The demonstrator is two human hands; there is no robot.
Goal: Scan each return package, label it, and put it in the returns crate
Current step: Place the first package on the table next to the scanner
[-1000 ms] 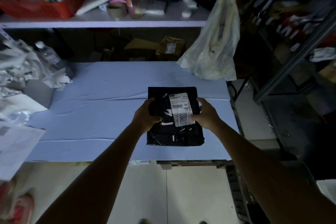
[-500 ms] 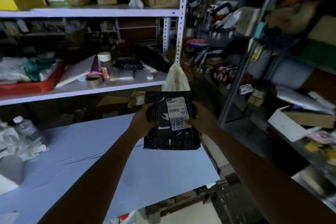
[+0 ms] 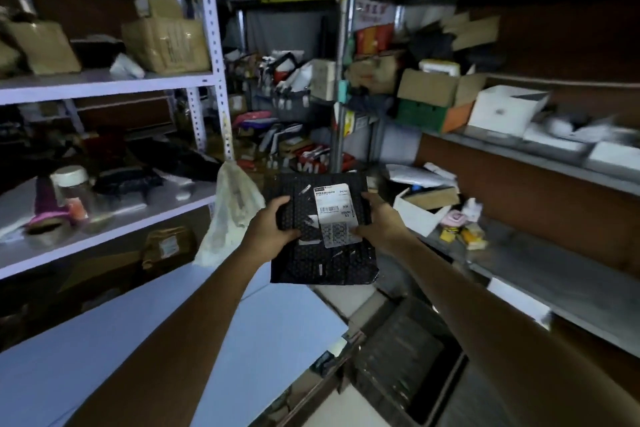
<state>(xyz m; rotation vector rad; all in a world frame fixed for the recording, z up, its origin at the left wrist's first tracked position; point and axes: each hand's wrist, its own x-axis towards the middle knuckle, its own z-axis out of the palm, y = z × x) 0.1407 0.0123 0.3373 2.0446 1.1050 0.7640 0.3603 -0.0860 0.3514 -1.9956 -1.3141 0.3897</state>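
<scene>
Package: a black padded package (image 3: 323, 267) is held up in mid-air, face towards the camera, past the end of the worktop (image 3: 166, 340) and in front of cluttered shelves.
Label: a white label (image 3: 335, 215) with a barcode is seen stuck on the upper right of the face, its lower part wrinkled.
Handling: the package is judged light and soft, padded enough to bend if held by one corner; its film looks slick, and nothing suggests fragile contents.
Best hold: the two side edges, near mid-height, are judged the surest places to be gripped, with the barcode left uncovered.
Left hand: the left hand (image 3: 272, 224) is closed on the left edge, fingers (image 3: 282, 203) curled onto the face.
Right hand: the right hand (image 3: 379, 218) is clamped on the right edge, one fingertip laid on the label's lower corner.
Package against fingers: it is pinched between both hands, its lower half hanging free below them.
Crate: a dark crate (image 3: 401, 340) is seen on the floor below and to the right, presumably for returns.
</scene>
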